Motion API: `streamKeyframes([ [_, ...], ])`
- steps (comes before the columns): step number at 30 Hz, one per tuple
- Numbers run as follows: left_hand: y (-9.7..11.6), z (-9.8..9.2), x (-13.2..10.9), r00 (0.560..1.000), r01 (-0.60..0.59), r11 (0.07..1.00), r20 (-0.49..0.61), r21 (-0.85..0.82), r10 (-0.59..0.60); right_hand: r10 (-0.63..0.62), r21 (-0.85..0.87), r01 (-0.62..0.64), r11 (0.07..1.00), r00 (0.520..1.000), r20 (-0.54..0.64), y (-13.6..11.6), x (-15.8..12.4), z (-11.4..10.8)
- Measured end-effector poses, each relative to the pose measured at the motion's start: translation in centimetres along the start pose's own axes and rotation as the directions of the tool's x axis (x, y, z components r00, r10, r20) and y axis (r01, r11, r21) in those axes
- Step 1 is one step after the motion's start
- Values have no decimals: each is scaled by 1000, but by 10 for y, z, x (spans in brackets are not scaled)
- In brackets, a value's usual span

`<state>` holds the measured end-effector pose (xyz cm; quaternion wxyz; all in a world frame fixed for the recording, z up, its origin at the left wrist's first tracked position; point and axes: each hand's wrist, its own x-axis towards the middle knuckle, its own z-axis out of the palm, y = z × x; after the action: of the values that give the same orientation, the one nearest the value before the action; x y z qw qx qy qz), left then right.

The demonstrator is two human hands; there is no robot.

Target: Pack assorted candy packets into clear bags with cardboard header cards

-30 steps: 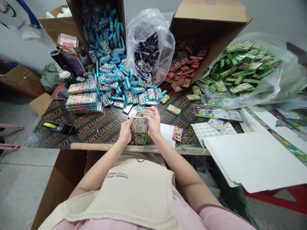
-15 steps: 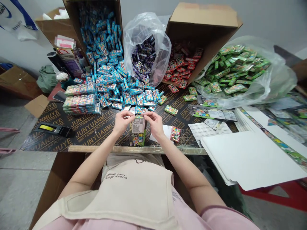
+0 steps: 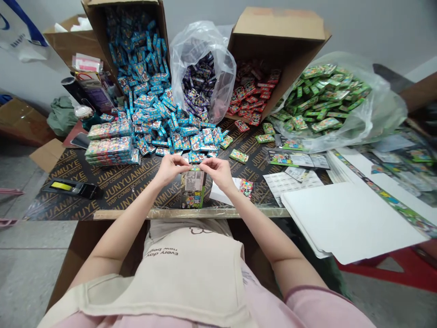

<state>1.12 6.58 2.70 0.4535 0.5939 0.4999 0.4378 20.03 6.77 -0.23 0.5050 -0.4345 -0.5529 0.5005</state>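
Note:
An upright printed carton, dark and green with a grey label panel, stands near the front edge of the table. My left hand pinches at the left side of its top edge, fingertips pressed together. At the opposite side of the top, my right hand is closed in a similar pinch. Between the fingertips a small colourful strip shows, though its exact form is too small to tell. Just beyond my fingers lies a heap of small blue packets. By my right wrist are a white card and a red packet.
Neat packet stacks and a black tape dispenser are on the left. Behind stand a box of blue packets, a bag of purple ones and a box of red ones. Green packets and white sheets lie right.
The whole view has shifted slightly, so the table's things sit a little further left. Both hands stay at the carton's top, with only small finger movement.

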Motion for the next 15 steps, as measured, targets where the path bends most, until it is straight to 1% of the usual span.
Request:
streamKeyframes([
  [2, 2, 0, -6, 996, -91, 994, 7, 67, 90, -27, -13, 28, 1000, 999, 25, -1, -4, -2],
  [4, 1, -1, -11, 983, -186, 971, 23, 149, 184, -80, -59, 82, 995, 996, 37, -2, -11, -2],
  [7, -1, -2, -13, 946, -325, 895, 89, 305, 313, -198, -150, 203, 968, 979, 50, -2, -23, -3],
  [9, -3, -1, -13, 920, -391, 834, 151, 389, 361, -247, -180, 265, 947, 962, 117, 0, -27, -11],
  [11, -4, -1, -13, 898, -440, 780, 201, 446, 392, -257, -240, 287, 928, 955, 147, 7, -26, -29],
  [12, -5, -1, -13, 889, -458, 758, 217, 465, 404, -248, -304, 275, 912, 961, 123, 13, -24, -42],
  [13, -5, -1, -14, 880, -473, 741, 229, 476, 415, -226, -394, 236, 888, 971, 72, 20, -21, -58],
  [14, -6, -1, -15, 874, -486, 730, 237, 481, 425, -190, -500, 167, 850, 982, 4, 28, -19, -76],
  [15, -6, -1, -16, 869, -493, 723, 241, 484, 432, -131, -611, 73, 789, 990, -51, 37, -16, -93],
])
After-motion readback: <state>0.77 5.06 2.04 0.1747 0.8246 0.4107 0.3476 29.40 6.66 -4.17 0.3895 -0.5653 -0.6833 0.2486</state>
